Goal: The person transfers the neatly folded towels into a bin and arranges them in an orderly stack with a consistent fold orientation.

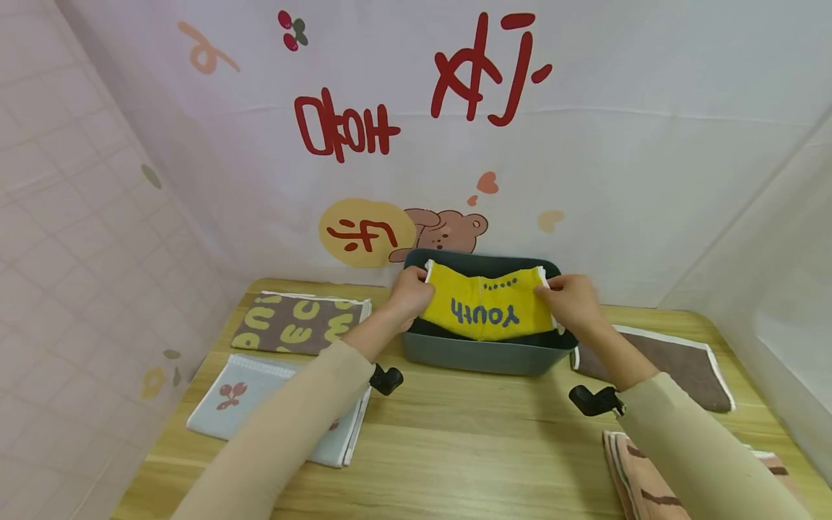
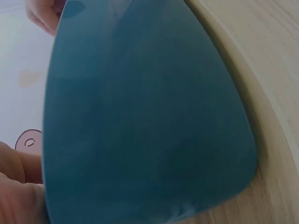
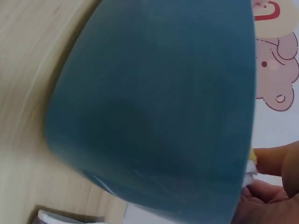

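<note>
A rectangular yellow cloth with blue "Youth" lettering and white edging [image 1: 484, 303] spans the opening of a deep dark green bin with rounded corners [image 1: 477, 357], its middle sagging and its lettering upside down in the head view. How far it reaches down inside, or whether it touches the bottom, cannot be told.

The left hand [image 1: 412, 292] pinches the cloth's left end at the white edge, near the bin's left rim. The right hand [image 1: 572, 302] pinches the opposite end between thumb and fingers by the right rim; the right wrist view shows a bit of white and yellow fabric at those fingers. Both arms wear beige sleeves [image 1: 292, 426], with a black device [image 1: 593, 401] near each wrist.

The bin stands at the far side of a light wooden table [image 1: 468, 448]. To its left lies a folded brown cloth with yellow-green letters [image 1: 292, 325], and nearer, a pale blue cloth with red cherries [image 1: 250, 393]. To its right lies a plain brown cloth with white edging [image 1: 676, 365], and at the near right a peach cloth with dark brown stripes [image 1: 640, 477], both partly covered by the right arm. Behind hangs a white sheet printed with red characters and a pink bear [image 1: 624, 173].
</note>
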A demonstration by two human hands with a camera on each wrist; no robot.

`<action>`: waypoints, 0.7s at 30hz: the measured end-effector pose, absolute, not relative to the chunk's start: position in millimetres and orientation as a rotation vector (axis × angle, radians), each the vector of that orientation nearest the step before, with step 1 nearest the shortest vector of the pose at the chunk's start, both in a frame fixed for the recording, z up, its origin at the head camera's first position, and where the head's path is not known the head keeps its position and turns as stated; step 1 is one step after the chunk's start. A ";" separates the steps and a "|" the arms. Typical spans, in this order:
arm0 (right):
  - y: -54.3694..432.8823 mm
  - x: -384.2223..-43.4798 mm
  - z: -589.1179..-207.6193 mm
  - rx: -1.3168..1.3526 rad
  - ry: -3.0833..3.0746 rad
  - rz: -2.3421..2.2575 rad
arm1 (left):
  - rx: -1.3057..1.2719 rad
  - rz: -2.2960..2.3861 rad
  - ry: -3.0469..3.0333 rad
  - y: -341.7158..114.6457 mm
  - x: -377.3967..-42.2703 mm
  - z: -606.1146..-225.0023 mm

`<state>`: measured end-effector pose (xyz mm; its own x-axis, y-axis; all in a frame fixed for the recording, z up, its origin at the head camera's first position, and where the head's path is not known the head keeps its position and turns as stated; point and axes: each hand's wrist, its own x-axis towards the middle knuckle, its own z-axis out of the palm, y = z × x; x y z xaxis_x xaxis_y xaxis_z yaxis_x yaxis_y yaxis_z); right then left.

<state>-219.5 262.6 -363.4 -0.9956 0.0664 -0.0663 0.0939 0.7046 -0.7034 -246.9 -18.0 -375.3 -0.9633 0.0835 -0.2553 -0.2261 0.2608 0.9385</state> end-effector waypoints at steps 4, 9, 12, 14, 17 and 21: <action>259.2 -222.0 -367.7 0.094 2.869 -1.126 | -0.140 1.749 2.271 -15.7 -247.4 -378.1; 254.4 -225.9 -372.9 0.058 2.845 -1.114 | -0.144 1.753 2.253 -14.6 -248.3 -380.5; 252.9 -228.1 -376.9 0.053 2.826 -1.124 | -0.158 1.750 2.243 -13.2 -247.8 -381.3; 253.4 -228.6 -379.5 0.053 2.820 -1.132 | -0.169 1.742 2.251 -12.0 -247.5 -382.8; 253.2 -229.0 -382.6 0.064 2.820 -1.118 | -0.168 1.715 2.264 -10.5 -247.9 -386.2; 252.7 -228.5 -385.9 0.076 2.817 -1.100 | -0.163 1.697 2.293 -8.8 -248.7 -388.7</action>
